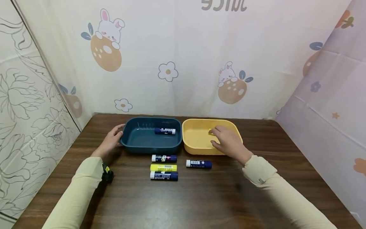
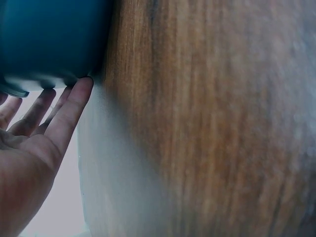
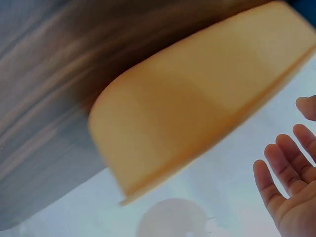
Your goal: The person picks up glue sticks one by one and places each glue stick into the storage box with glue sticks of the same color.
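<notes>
My left hand (image 1: 110, 141) rests its extended fingertips against the left end of a dark teal bin (image 1: 151, 149); the left wrist view shows these fingers (image 2: 69, 111) touching the bin's wall. One navy glue stick (image 1: 165, 131) lies inside that bin. Over the yellow bin (image 1: 197, 150) reaches my right hand (image 1: 228, 141), its fingers relaxed and apart. Partly hidden behind those fingers is a small yellow item (image 1: 211, 131), probably a glue stick, inside the yellow bin. In the right wrist view nothing shows between the loosely spread fingers (image 3: 284, 165).
In front of the bins, a navy glue stick (image 1: 164, 158), a yellow one (image 1: 163, 167) and another navy one (image 1: 164, 176) lie in a column. To their right lies a further navy glue stick (image 1: 199, 164). A patterned curtain (image 1: 143, 89) hangs behind the wooden table (image 1: 200, 200).
</notes>
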Demonstrator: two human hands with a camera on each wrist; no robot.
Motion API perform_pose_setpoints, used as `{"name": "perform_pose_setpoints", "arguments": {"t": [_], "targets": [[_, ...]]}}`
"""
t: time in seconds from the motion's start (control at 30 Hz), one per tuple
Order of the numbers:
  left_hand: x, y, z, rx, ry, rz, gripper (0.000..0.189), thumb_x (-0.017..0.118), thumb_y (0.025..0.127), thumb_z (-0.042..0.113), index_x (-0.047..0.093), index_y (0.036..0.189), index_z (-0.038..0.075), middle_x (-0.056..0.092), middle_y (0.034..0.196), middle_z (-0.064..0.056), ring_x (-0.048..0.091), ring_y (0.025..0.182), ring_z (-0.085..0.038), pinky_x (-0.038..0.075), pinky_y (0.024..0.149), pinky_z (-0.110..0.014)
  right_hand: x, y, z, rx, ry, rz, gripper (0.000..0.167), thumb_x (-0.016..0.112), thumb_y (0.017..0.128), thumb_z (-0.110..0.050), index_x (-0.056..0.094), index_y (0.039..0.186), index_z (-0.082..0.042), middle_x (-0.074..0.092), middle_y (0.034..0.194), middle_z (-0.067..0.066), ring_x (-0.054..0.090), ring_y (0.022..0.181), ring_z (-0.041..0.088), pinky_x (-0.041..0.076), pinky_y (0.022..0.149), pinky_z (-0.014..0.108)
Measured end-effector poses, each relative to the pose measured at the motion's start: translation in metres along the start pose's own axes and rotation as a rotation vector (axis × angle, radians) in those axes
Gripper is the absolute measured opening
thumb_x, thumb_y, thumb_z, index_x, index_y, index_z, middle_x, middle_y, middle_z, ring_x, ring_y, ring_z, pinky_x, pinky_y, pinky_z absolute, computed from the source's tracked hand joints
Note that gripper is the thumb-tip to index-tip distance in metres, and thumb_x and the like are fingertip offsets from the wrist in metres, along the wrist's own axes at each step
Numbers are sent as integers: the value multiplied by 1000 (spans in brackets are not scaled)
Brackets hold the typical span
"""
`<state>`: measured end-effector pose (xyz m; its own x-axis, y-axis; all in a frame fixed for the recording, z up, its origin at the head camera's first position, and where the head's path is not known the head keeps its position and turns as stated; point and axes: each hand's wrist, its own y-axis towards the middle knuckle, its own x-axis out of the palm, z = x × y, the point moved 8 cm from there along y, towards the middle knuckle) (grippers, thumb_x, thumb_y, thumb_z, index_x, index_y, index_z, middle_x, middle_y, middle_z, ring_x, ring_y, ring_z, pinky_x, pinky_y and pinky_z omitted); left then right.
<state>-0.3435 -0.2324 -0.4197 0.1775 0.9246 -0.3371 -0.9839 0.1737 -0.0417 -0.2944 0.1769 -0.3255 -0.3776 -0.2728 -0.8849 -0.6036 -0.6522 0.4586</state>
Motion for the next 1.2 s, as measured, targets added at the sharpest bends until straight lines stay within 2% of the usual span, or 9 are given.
{"name": "perform_pose_setpoints", "arguments": {"t": [0.23,0.43,0.63,0.93,1.2], "targets": [[-3,-1,-2,3,6,12,51,26,105,20,15,152,5,25,146,-31,41,123,-46,45,92,-54,-4,-9,-38,-47,87,-13,31,77,77,-12,64,103,-2,59,94,8,57,82,21,51,71,37],[-4,-1,-5,-15,14,15,51,26,105,22,14,152,5,22,148,-30,39,125,-46,44,93,-55,8,-18,-57,-57,132,-74,30,77,78,-14,65,103,-2,58,92,5,53,81,17,49,70,35],[-4,-1,-5,-7,18,16,51,26,106,23,15,152,5,22,148,-31,39,124,-47,43,92,-55,29,-27,-67,-50,119,-150,29,76,79,-17,65,103,-6,57,94,1,55,82,16,50,70,35],[-2,-1,-3,-7,15,14,51,26,106,22,14,152,4,19,150,-31,37,126,-47,43,93,-55,49,-34,-74,-40,90,-261,37,78,79,-15,64,110,0,61,98,7,58,87,19,52,74,35],[0,-1,1,-2,0,6,51,26,106,21,13,152,5,18,150,-30,36,127,-47,42,93,-56,53,-34,-76,-33,65,-275,34,77,79,-14,65,109,-2,61,99,7,58,88,20,52,73,36]]}}
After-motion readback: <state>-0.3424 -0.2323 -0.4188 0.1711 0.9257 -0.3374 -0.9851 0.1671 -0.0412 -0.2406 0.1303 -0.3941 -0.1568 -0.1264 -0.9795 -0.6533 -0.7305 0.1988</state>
